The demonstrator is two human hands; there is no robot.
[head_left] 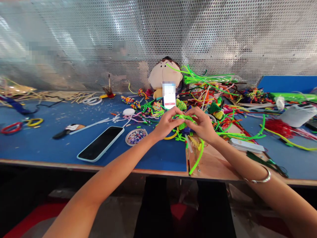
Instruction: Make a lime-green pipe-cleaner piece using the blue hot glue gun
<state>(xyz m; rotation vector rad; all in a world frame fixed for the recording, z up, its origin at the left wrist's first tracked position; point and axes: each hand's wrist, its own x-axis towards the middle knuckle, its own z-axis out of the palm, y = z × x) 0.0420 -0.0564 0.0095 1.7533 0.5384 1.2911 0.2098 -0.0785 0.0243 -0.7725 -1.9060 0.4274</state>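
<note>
Over the front middle of the table, my left hand (168, 123) and my right hand (201, 125) are close together. Both have their thumbs and fingers pinched on a small bright green woven piece (182, 119), partly covered by the fingers. Its exact kind is not clear. Below the hands hangs a thick lime-green strand (197, 160) that reaches toward the table edge. Behind them spreads a heap of colourful strands and small woven pieces (155, 107). A lit phone (169, 96) leans upright against a plush doll (163, 74) just beyond the hands.
Left of my hands lie a dark-screened phone (101, 143), a round patterned disc (135, 136), a black-handled tool (65, 131) and red-and-yellow-handled scissors (32, 122). Green strand bundles (213, 78) stand at the back. On the right is a white bag (298, 115). A perforated metal panel (86, 39) rises behind.
</note>
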